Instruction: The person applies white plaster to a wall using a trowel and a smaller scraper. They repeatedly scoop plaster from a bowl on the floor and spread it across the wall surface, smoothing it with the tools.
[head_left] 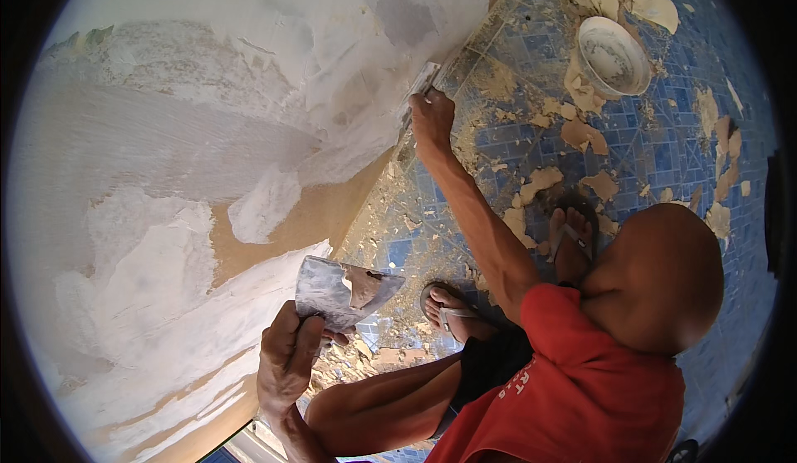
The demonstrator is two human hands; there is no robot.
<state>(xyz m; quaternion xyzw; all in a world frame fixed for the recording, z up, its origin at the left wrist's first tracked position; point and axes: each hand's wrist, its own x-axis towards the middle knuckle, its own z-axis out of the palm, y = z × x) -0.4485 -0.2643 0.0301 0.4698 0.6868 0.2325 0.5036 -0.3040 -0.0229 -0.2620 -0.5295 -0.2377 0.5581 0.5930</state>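
My right hand [433, 122] is closed round a putty knife [426, 79], whose blade lies against the lower part of the white-smeared wall [149, 139], close to where it meets the floor. Nearer to me, my left hand [286, 355] grips a wide scraper [320, 287] between thumb and fingers. A tan and whitish patch of material sticks to the blade near its far right corner. The scraper is held up beside the wall, apart from the other knife. Its handle is mostly hidden by my fingers.
Blue tiled floor [531, 48] is strewn with flakes and crumbs of tan and cream material [584, 137]. A white bowl [638, 71] with greyish residue inside stands at the far right. Larger broken pieces [656, 8] lie beyond it. Bare brown patches [307, 222] show along the wall.
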